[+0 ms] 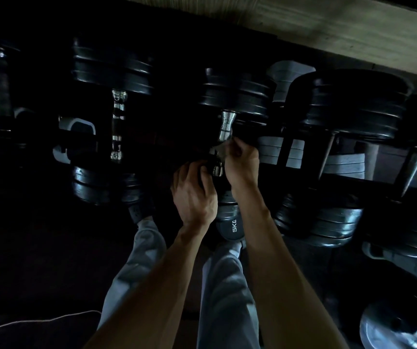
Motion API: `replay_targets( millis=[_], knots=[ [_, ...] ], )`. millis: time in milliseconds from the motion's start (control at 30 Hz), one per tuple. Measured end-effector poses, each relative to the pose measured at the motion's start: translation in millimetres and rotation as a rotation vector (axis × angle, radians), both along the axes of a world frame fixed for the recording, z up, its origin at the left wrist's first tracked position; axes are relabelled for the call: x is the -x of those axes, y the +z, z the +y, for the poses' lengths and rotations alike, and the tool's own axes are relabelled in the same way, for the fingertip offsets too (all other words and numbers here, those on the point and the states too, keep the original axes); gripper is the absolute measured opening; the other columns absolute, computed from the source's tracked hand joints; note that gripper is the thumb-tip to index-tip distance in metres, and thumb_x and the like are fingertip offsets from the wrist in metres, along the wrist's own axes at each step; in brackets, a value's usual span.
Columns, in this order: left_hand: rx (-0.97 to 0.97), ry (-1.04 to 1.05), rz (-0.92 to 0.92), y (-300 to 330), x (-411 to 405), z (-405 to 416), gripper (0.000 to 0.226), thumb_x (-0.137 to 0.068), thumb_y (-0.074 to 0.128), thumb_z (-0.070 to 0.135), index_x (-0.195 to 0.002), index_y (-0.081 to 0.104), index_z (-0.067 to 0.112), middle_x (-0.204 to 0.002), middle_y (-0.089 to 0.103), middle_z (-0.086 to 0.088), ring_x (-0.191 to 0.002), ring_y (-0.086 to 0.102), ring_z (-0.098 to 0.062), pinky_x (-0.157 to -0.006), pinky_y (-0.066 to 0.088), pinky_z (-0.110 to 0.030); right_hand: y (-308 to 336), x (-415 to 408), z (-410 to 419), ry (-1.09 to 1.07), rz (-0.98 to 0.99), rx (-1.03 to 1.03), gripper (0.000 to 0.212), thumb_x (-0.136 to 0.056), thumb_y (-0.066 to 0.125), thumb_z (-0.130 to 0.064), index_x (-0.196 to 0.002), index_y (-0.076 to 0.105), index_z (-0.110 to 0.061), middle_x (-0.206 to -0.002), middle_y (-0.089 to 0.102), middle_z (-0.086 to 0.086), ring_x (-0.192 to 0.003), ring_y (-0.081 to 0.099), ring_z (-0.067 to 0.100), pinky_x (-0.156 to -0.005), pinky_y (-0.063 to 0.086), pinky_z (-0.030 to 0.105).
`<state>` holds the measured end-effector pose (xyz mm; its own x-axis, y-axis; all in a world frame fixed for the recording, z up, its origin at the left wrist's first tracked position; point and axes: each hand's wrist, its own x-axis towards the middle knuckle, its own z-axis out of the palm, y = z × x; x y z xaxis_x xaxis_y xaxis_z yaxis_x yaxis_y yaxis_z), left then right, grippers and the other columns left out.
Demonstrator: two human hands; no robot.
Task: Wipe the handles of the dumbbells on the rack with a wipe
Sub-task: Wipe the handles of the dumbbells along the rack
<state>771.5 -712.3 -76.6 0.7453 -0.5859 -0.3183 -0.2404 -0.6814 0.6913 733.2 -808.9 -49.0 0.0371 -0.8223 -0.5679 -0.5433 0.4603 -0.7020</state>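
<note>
In dim light a row of black dumbbells lies on a rack. The middle dumbbell [235, 96] has a chrome handle [225, 128] running toward me. My right hand [241, 163] curls its fingers round the near part of that handle; a pale bit at its fingertips may be the wipe, too dark to tell. My left hand [193, 191] is just left of it, fingers curled over the dark near end of the same dumbbell. The dumbbell to the left [112, 69] shows its whole chrome handle [117, 127] bare.
Another large dumbbell [356, 104] sits to the right, with black rack struts [286, 149] beneath. A plate marked 5KG [229, 226] stands below my hands. My grey trouser legs [223, 293] and a thin cord [39, 321] are on the dark floor.
</note>
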Motion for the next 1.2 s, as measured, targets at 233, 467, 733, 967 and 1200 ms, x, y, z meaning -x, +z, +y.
replay_targets(
  millis=[233,467,733,967,1200],
  knots=[
    [0.005,0.004,-0.004,3,0,0,0.039,-0.095,0.030,0.032,-0.102,0.067,0.019,-0.101,0.067,0.002,-0.098,0.057,-0.018,-0.091,0.045,-0.039,-10,-2,-7,-0.019,0.033,-0.002,0.028,-0.104,0.050,-0.017,-0.084,0.065,-0.004,-0.069,0.062,0.001,-0.056,0.051,0.003,-0.052,0.041,0.019],
    [-0.010,-0.024,-0.014,2,0,1,0.042,-0.095,0.028,0.034,-0.103,0.067,0.019,-0.103,0.066,0.001,-0.099,0.057,-0.018,-0.092,0.044,-0.036,-13,-4,10,0.041,0.149,0.101,0.030,-0.104,0.044,-0.013,-0.083,0.062,-0.004,-0.064,0.054,-0.002,-0.054,0.046,0.008,-0.051,0.037,0.023],
    [-0.013,-0.006,0.000,1,1,1,0.039,-0.096,0.028,0.034,-0.100,0.065,0.020,-0.100,0.065,0.002,-0.099,0.058,-0.020,-0.089,0.047,-0.043,-11,-2,11,-0.045,0.070,0.041,0.031,-0.104,0.042,-0.009,-0.079,0.060,-0.008,-0.065,0.054,-0.005,-0.049,0.044,0.002,-0.047,0.034,0.017],
    [-0.009,-0.014,-0.003,1,0,1,0.038,-0.096,0.028,0.034,-0.095,0.063,0.019,-0.098,0.065,0.002,-0.097,0.057,-0.020,-0.087,0.047,-0.043,-10,-13,-9,-0.143,0.034,-0.003,0.032,-0.103,0.044,-0.007,-0.076,0.060,-0.011,-0.058,0.051,-0.008,-0.042,0.045,0.000,-0.045,0.035,0.018],
    [-0.019,-0.020,0.000,1,0,1,0.039,-0.095,0.028,0.035,-0.097,0.064,0.019,-0.100,0.065,0.001,-0.098,0.058,-0.020,-0.088,0.047,-0.042,-11,-12,3,-0.163,0.029,0.026,0.030,-0.103,0.043,-0.009,-0.083,0.064,-0.004,-0.065,0.058,-0.004,-0.053,0.047,0.004,-0.050,0.039,0.020]
  ],
)
